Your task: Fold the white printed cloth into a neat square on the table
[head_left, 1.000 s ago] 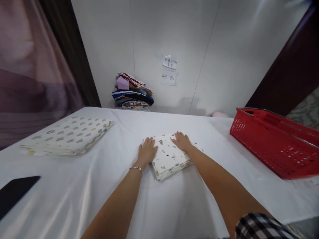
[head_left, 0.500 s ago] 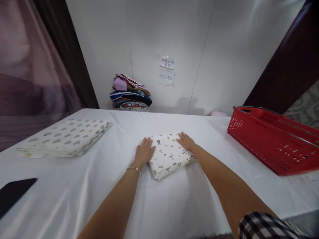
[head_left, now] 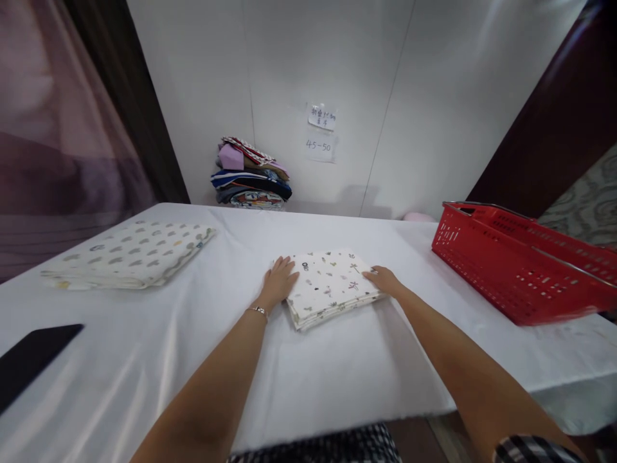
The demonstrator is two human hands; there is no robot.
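A folded white cloth (head_left: 330,283) with small printed plants and figures lies flat in the middle of the table, its layers showing along the near edge. My left hand (head_left: 278,281) rests on its left edge with the fingers stretched out and apart. At the cloth's right edge is my right hand (head_left: 384,280), its fingertips touching the top and the thumb side toward the cloth; its fingers look extended, not wrapped round it. A bracelet circles my left wrist.
Another folded white cloth (head_left: 139,254) with grey shapes lies at the left. A red basket (head_left: 511,270) stands on the right. Near the front left is a flat black object (head_left: 38,354). Folded fabrics (head_left: 253,173) are stacked by the wall, beside paper signs (head_left: 321,146). White fabric covers the table (head_left: 308,386).
My right hand has slid from the cloth's top toward its right edge. My left hand stays on the left edge. The camera view has shifted slightly, showing the table's front edge.
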